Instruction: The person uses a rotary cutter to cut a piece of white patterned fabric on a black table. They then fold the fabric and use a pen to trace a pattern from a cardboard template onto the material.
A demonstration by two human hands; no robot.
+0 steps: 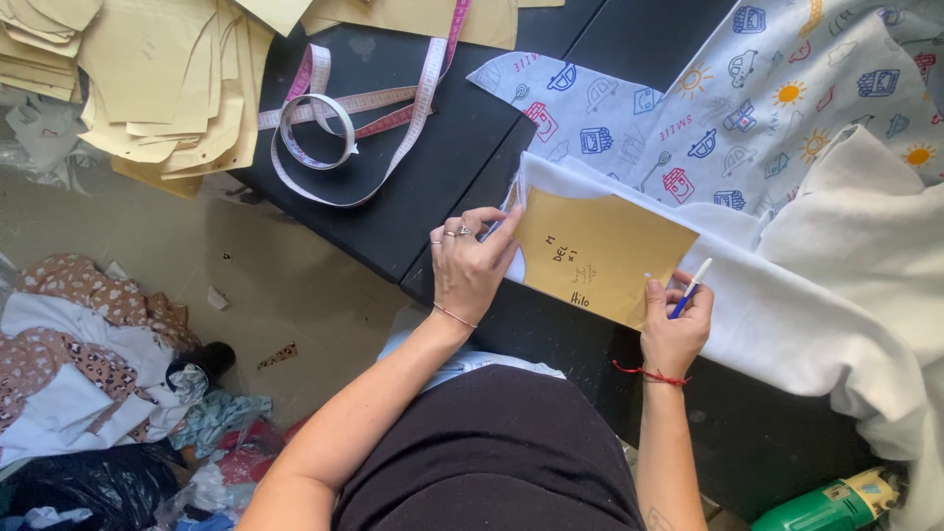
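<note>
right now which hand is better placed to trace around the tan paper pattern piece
Right. The right hand holds the blue and white pen at the edge of the tan paper pattern piece, while the left hand presses it flat onto the white fabric.

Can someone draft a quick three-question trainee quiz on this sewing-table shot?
1. True or false: the left hand presses on the tan paper pattern piece.
2. What does the right hand hold? A) scissors B) blue-and-white pen C) chalk
3. What lies directly under the pattern piece?

Key: 1 true. 2 B. 3 the white fleece fabric, on the black table.
</note>
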